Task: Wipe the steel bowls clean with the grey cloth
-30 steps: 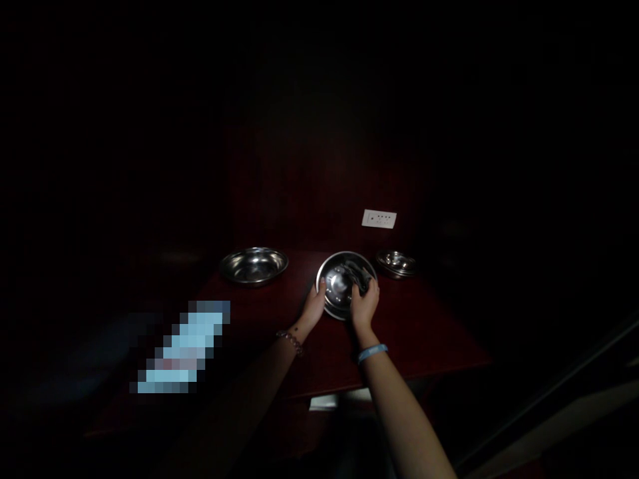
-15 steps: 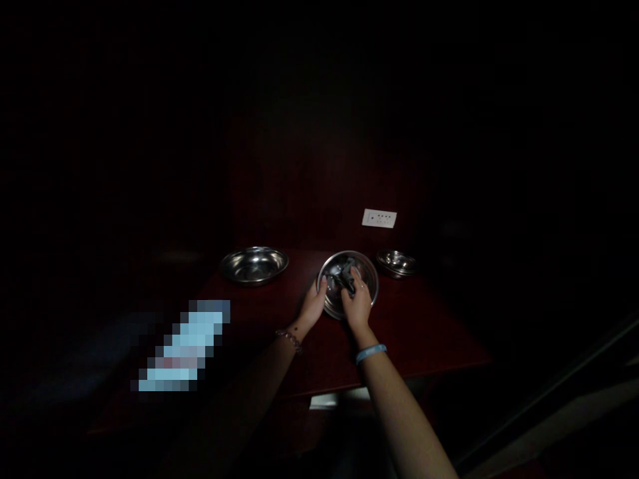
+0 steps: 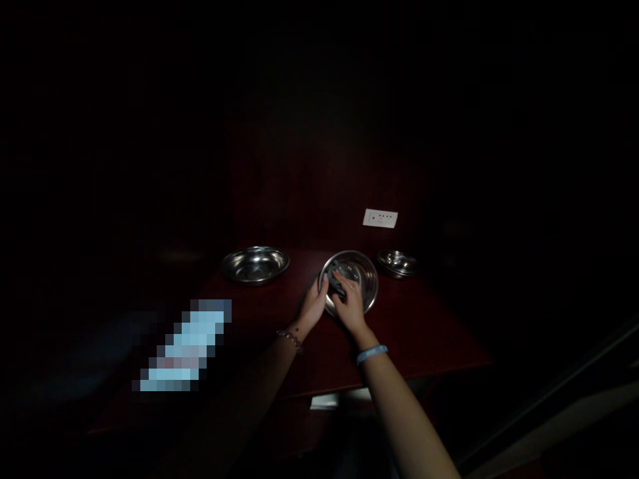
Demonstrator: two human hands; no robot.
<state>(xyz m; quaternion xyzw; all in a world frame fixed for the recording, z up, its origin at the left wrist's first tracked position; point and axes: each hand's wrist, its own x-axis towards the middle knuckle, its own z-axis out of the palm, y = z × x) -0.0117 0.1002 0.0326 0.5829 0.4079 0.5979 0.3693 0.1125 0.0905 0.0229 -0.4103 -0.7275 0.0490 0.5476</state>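
Note:
A shiny steel bowl (image 3: 368, 283) is tilted toward me above the dark red table (image 3: 419, 332). My left hand (image 3: 314, 303) grips its left rim, with the thumb inside. In my right hand (image 3: 351, 305) a dark grey cloth (image 3: 333, 276) is pressed against the bowl's inner left side. The fingers partly cover the cloth. A beaded bracelet is on my left wrist and a light blue band on my right.
Left on the table stands a wide, shallow steel dish (image 3: 255, 266). Stacked small steel bowls (image 3: 397, 263) sit at the right. Behind them a white socket plate (image 3: 380, 218) is on the wall. A pixelated bright patch (image 3: 187, 346) lies at lower left. Surroundings are very dark.
My right hand has moved the cloth left inside the bowl, from its middle to the left inner wall. My left hand keeps its hold on the rim.

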